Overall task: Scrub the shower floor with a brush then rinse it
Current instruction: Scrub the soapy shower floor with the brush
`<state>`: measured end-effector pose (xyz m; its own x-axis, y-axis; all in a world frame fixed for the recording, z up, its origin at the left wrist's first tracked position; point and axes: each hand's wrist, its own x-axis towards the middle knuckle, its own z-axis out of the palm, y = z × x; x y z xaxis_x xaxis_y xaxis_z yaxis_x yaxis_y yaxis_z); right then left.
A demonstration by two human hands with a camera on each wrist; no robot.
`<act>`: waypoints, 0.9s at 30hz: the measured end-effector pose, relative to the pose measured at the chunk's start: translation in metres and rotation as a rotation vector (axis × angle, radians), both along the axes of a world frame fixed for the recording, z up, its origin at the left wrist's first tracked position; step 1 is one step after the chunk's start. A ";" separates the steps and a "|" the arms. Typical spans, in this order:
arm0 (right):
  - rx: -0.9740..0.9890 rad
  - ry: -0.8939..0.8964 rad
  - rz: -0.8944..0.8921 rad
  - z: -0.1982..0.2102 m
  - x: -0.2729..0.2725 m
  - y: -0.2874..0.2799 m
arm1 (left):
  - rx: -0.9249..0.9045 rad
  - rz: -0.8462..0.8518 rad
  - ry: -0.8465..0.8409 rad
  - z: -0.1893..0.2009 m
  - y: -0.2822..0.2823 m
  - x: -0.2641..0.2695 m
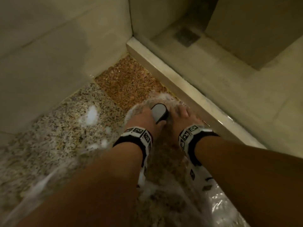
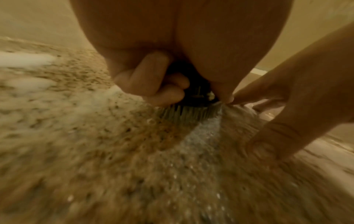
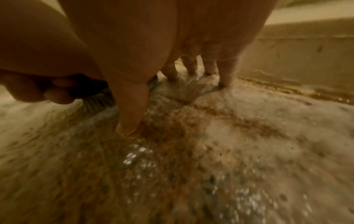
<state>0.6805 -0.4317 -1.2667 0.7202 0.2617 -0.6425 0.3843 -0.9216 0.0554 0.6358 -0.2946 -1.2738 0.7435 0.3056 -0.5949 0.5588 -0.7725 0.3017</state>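
Observation:
A scrub brush (image 1: 159, 112) with a grey top and dark body stands bristles-down on the wet pebbled shower floor (image 1: 54, 141). My left hand (image 1: 144, 118) grips it, fingers curled round its body; in the left wrist view the bristles (image 2: 184, 112) press into the floor (image 2: 95, 151) under that hand (image 2: 162, 84). My right hand (image 1: 182, 114) rests right beside the brush with straight fingers spread on the wet floor. In the right wrist view its thumb tip (image 3: 128, 127) and other fingertips (image 3: 189, 66) touch the foamy, watery floor (image 3: 249, 136), with the brush (image 3: 95, 97) at left.
A raised stone curb (image 1: 185, 89) runs diagonally just right of my hands, with a dark floor drain (image 1: 186, 36) beyond it. Tiled wall (image 1: 49, 46) bounds the floor at the left. White foam patches (image 1: 90, 117) lie left of the brush; an orange-brown floor tile (image 1: 127, 82) lies ahead.

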 end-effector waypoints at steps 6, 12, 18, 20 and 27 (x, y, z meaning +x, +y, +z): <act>-0.120 0.152 -0.053 0.003 0.007 0.015 | -0.010 0.121 0.040 0.019 -0.008 -0.028; -0.129 0.173 -0.034 0.008 0.007 0.012 | 0.036 0.255 0.055 0.029 0.024 -0.081; -0.104 0.145 -0.011 0.002 0.011 0.008 | 0.015 0.285 0.013 0.026 0.015 -0.085; -0.045 0.125 -0.011 -0.004 0.010 0.000 | -0.009 0.271 0.021 0.024 0.009 -0.084; 0.038 0.122 0.001 -0.007 0.007 -0.011 | 0.018 0.180 -0.016 0.016 0.006 -0.029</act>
<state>0.6871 -0.4429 -1.2734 0.6369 0.2883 -0.7150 0.3870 -0.9217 -0.0269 0.6071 -0.2885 -1.2576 0.6848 0.4455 -0.5767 0.6841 -0.6657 0.2981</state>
